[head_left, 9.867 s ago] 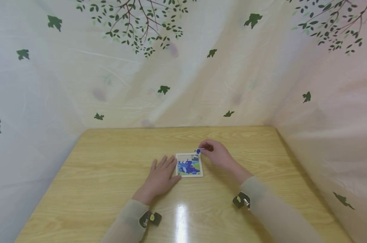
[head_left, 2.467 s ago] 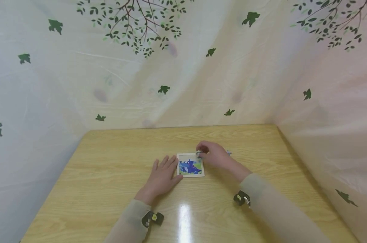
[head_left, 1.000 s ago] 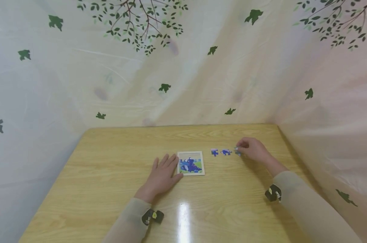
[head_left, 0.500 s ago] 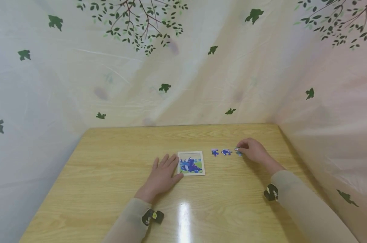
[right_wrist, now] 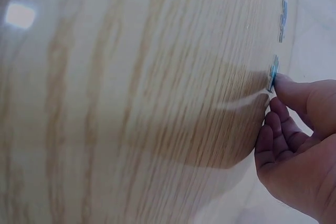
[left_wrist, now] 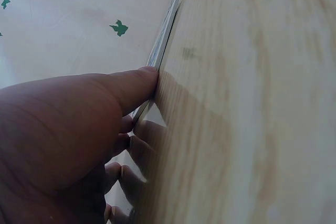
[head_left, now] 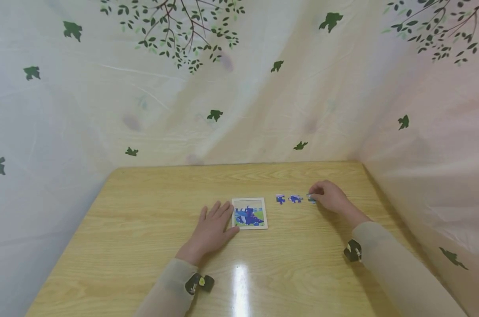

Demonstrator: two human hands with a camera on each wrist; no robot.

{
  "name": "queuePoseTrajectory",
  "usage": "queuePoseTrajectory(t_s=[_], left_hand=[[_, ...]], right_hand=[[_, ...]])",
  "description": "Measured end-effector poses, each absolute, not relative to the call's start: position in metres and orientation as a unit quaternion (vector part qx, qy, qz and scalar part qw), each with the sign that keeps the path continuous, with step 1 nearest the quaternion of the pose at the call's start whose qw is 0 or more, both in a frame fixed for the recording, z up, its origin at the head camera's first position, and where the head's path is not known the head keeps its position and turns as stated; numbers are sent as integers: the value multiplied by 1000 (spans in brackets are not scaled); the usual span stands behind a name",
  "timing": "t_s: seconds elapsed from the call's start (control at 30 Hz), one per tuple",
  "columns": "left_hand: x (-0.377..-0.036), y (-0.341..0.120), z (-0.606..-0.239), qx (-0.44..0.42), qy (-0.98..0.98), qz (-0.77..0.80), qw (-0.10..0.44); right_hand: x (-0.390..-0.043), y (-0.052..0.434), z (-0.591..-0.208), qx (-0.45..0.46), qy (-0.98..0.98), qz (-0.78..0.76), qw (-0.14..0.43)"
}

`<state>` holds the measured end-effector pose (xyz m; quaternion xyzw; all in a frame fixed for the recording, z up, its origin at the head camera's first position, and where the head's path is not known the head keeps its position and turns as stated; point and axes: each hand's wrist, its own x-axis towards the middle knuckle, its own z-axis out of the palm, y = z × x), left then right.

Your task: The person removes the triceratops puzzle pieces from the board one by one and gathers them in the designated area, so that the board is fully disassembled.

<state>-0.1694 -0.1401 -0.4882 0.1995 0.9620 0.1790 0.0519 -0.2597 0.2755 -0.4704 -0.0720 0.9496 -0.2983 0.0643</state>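
The worktop point(head_left: 144, 229) fills the lower half of the head view, pale wood with a glare patch near the bottom centre, walled by a leaf-printed curtain point(head_left: 239, 88) across the upper half.

At the centre of the frame lies the puzzle board point(head_left: 249, 213), a small square tray with a blue figure on green, flat on the worktop. The left hand point(head_left: 211, 229) lies flat just left of it, fingers point(left_wrist: 134, 85) straight and released, their tips against the board's left edge; this looks like a bracing hold, to keep the tray from sliding.

To the right of the board, well apart from it, three small pieces sit in a row. The first loose piece point(head_left: 280, 199) and the second loose piece point(head_left: 295, 199) lie bare on the wood, probably lined up so each stays easy to find.

The smallest thing in play, the third piece point(head_left: 311, 199), is at the row's right end, right of centre in the frame. The right hand point(head_left: 330, 197) curls over it, and in the right wrist view its fingers point(right_wrist: 294, 90) pinch the piece point(right_wrist: 273, 74) at its edge, the piece at the fingertips and low against the worktop.
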Motion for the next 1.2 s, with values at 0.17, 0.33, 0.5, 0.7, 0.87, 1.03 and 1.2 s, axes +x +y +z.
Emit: queuePoseTrajectory(t_s=[0.17, 0.33, 0.5, 0.7, 0.87, 1.03, 1.2], left_hand=[[-169, -140, -488, 198, 961, 184, 53], [-169, -140, -488, 201, 961, 182, 54], [-169, -139, -488, 200, 961, 182, 53], [-169, -139, -488, 198, 961, 185, 54], [-169, -140, -488, 200, 961, 186, 53], [-169, -140, -489, 201, 960, 185, 54], [-170, -140, -489, 197, 961, 186, 56]], right_hand=[[-260, 275, -469, -72, 949, -300, 65], [-259, 273, -468, -64, 949, -305, 49], [-257, 264, -461, -65, 946, -317, 19], [-251, 237, -451, -86, 934, -346, 3], [-249, 210, -450, -97, 926, -364, 13], [-245, 184, -453, -117, 919, -376, 23], [-241, 157, -453, -136, 911, -388, 35]])
